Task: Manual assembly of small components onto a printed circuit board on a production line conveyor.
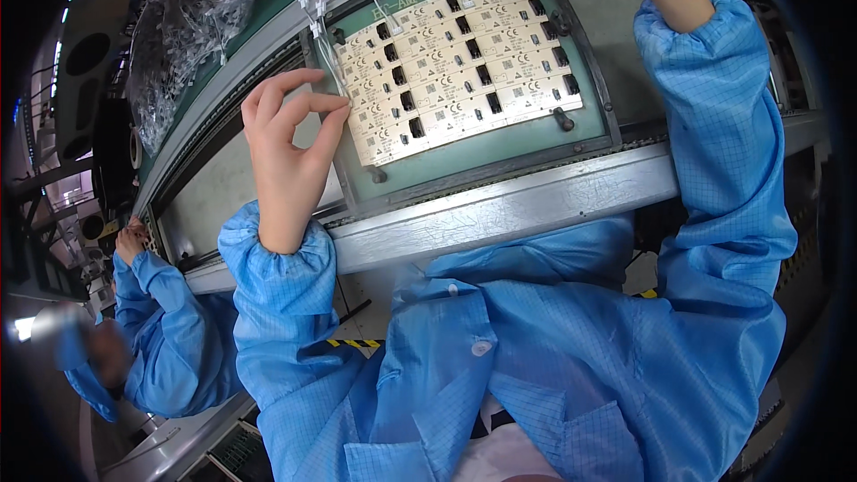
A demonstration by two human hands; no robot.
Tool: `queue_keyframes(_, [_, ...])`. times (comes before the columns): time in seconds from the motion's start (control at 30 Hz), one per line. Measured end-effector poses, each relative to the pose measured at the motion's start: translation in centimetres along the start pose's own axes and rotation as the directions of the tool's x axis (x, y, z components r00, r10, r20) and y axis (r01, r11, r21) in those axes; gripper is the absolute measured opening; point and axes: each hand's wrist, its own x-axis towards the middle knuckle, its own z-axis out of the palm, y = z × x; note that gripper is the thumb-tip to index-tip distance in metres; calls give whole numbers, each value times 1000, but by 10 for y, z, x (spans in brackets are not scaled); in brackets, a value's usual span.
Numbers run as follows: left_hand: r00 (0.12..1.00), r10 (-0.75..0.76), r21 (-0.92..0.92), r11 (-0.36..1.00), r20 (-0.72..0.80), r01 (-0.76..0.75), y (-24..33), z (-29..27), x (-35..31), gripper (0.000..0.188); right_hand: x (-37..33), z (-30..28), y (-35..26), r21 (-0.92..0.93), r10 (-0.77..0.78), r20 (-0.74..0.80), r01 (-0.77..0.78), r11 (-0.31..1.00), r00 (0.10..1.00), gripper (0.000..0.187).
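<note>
Head view, item one: panel of pale circuit boards (437, 94), laid out in rows with black sockets, lying on a green fixture plate (464, 159) between black knobs (562, 120). Item two: white leads (327, 52), the leftmost running down to the panel's left edge; two others came from above to the top row, their ends beside black sockets.

Item three: left hand (290, 138), at the panel's left edge; thumb and index fingertips met near the lower end of the leftmost leads, the other fingers loosely curled. Whether a lead lay between the tips could not be told. Item four: right hand, beyond the upper edge of view; only forearm and blue sleeve (723, 107) showed, so the state of its fingers could not be told.

Surroundings: clear plastic bag (192, 36), upper left; metal rail (500, 214), nearest the wearer.

Step in hand, as judged: handling of a lead at the panel's left edge. Next move, as judged: called for a steady pinch and careful alignment of lead end with socket before any pressing.
</note>
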Motion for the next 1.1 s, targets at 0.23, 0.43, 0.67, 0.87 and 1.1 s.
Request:
queue_keyframes(0.23, [982,190,173,967,6,-188,0,-6,-3,14,-2,6,-11,358,242,191,-297,885,951,20])
queue_keyframes(0.43, [964,265,239,936,4,-258,8,-6,-4,14,-8,14,-23,422,261,381,-418,804,887,25])
queue_keyframes(0.67, [978,100,-378,911,-181,-164,15,-25,29,31,-31,36,-52,445,68,590,-394,804,805,25])
queue_keyframes(0.87, [969,203,-403,882,-142,-244,44,-12,47,39,-42,40,-75,410,137,620,-469,782,772,24])
queue_keyframes(1.1, [999,-21,-800,599,30,37,34,-4,39,25,-45,41,-83,335,182,599,-451,828,780,29])
